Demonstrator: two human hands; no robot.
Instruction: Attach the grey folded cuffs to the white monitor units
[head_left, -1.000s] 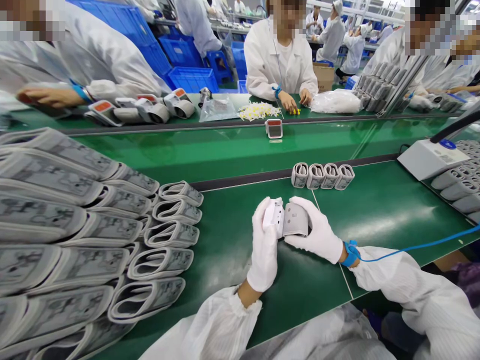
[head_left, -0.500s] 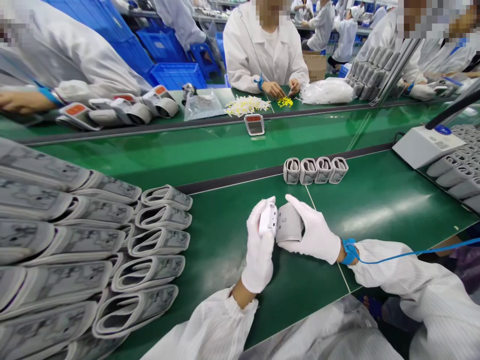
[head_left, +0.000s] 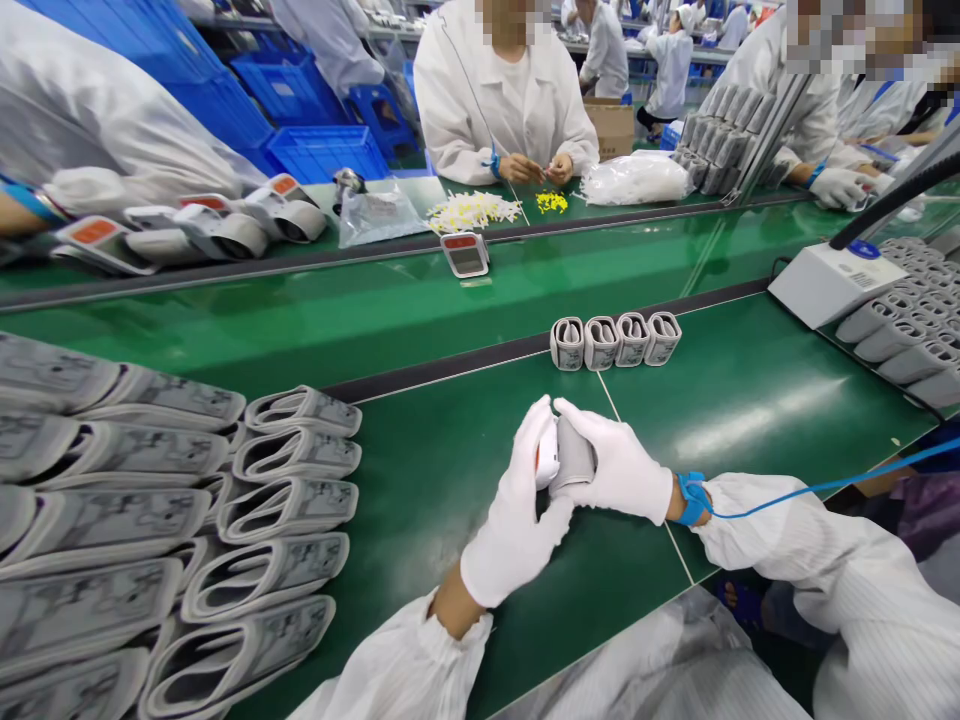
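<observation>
My left hand point(head_left: 514, 530), in a white glove, is closed on the white plastic body of a wrist blood pressure monitor point(head_left: 549, 462); a bit of orange shows at its edge. My gloved right hand point(head_left: 626, 462) grips a rolled grey cuff point(head_left: 574, 455). The body and the cuff are pressed together between the two hands, above the green tabletop. Fingers hide much of both parts, so whether they are joined cannot be seen. Beyond my hands, several rolled grey cuffs point(head_left: 601, 343) stand in a short row.
Stacked grey cuffs point(head_left: 292, 500) fill the left side. A finished-looking monitor point(head_left: 465, 256) lies on the green belt point(head_left: 300, 305). At right stands a white lamp base point(head_left: 836, 285) beside more cuffs point(head_left: 926, 335). A co-worker point(head_left: 506, 100) sits opposite, handling small yellow pieces point(head_left: 552, 203). A blue wrist cord point(head_left: 817, 490) trails from my right wrist.
My left hand has turned the white body, so its port side no longer shows and an orange edge does. Body and cuff have come together. The head view has shifted slightly right.
</observation>
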